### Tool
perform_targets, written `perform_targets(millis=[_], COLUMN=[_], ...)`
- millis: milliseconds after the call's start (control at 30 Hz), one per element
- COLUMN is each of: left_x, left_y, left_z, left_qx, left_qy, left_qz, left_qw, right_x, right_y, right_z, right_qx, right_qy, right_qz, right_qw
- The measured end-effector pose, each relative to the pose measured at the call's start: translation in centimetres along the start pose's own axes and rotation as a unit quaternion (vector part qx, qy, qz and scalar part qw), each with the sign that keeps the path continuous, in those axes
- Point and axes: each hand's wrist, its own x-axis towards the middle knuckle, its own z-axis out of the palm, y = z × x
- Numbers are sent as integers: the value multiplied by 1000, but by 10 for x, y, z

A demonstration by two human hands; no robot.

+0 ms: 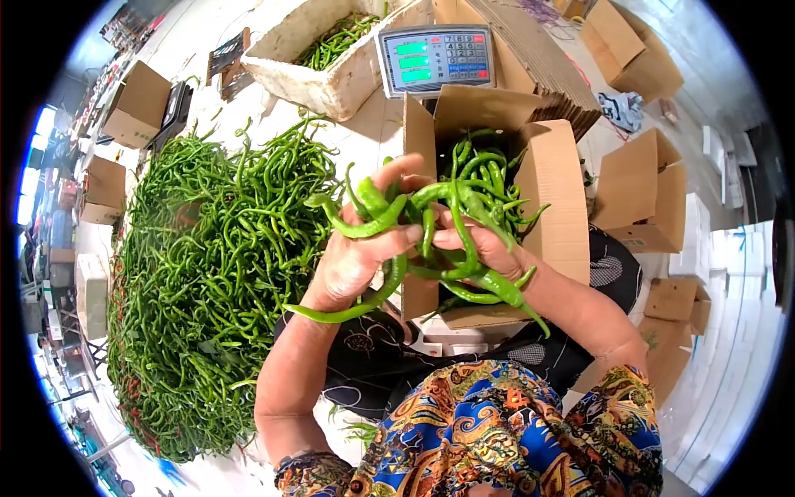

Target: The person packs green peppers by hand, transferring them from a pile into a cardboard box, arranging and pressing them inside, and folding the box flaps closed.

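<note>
Head camera view, looking down past a person's colourful patterned top [464, 439] and dark trousers [364, 377] to two bare hands raised at the centre, both full of long green chili peppers. The left hand [352, 253] has its fingers curled around a few chilies [373, 222], one curved pepper lying across the thumb side and another hanging down toward the near left. Close beside it, the right hand [484, 257] grasps several more chilies [465, 236], bent and glossy, their tips dangling toward the near right. Both hands are above the near part of an open cardboard box [556, 199], its flaps spread, with a heap of green chilies [489, 174] inside. To the left, a big mound of green chilies [228, 282] spreads across the pale floor. Just beyond the box, a digital scale's display panel [435, 62] shows three lit green screens beside a keypad. Far and left of the panel is a worn white foam box [352, 87] with more chilies [335, 41] in it. At the right are other open cartons [633, 195].
</note>
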Motion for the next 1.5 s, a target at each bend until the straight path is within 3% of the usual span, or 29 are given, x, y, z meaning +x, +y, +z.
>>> perform_targets(millis=[167,200,300,500,567,600,700,767,900,967,1033,1100,1133,1233,1333,1367,1433,1467,1500], left_x=[7,8,11,23,24,27,27,30,30,31,31,36,33,37,39,38,42,45,46], left_y=[0,1,-11,-34,-37,-41,-42,-46,-53,-38,-36,-35,-34,-34,-42,-42,-52,-68,-61], left_z=[7,8,17,24,27,24,24,23,36,39,44,38,43,27,26,31,30,17,24], left_qx=[105,129,122,249,257,351,443,440,333,392,293,311,138,81,219,209,256,294,383], left_qy=[-54,-55,-37,-56,-56,-53,-60,-82,-90,-78,-45,-52,-25,-53,-12,15,4,-26,-37], left_qz=[10,5,38,116,101,126,129,136,58,-13,-20,-5,-51,-80,-43,-52,-31,44,52], left_qw=[993,990,991,960,959,926,885,884,937,917,955,949,989,992,975,976,966,954,921], right_x=[-23,-25,-31,-41,-37,-36,-34,-39,-38,-44,-47,-51,-53,-59,-68,-71,-73,-74,-75], right_y=[-10,-9,-8,-18,-13,-18,-15,-26,-33,-40,-48,-52,-53,-57,-72,-75,-75,-76,-76], right_z=[-9,-13,-32,-17,-28,-24,-26,-27,-33,-45,-46,-52,-53,-64,-74,-75,-77,-78,-80], right_qx=[19,-14,148,40,37,43,103,79,35,4,33,60,57,44,28,28,50,52,55], right_qy=[56,49,-35,104,55,81,84,90,77,90,127,129,138,137,126,114,127,146,164], right_qz=[71,24,22,25,24,29,-53,-68,-53,-22,-28,-34,-47,-76,-123,-138,-150,-150,-150], right_qw=[996,998,988,993,998,995,990,991,995,996,991,989,988,987,984,984,979,976,973])
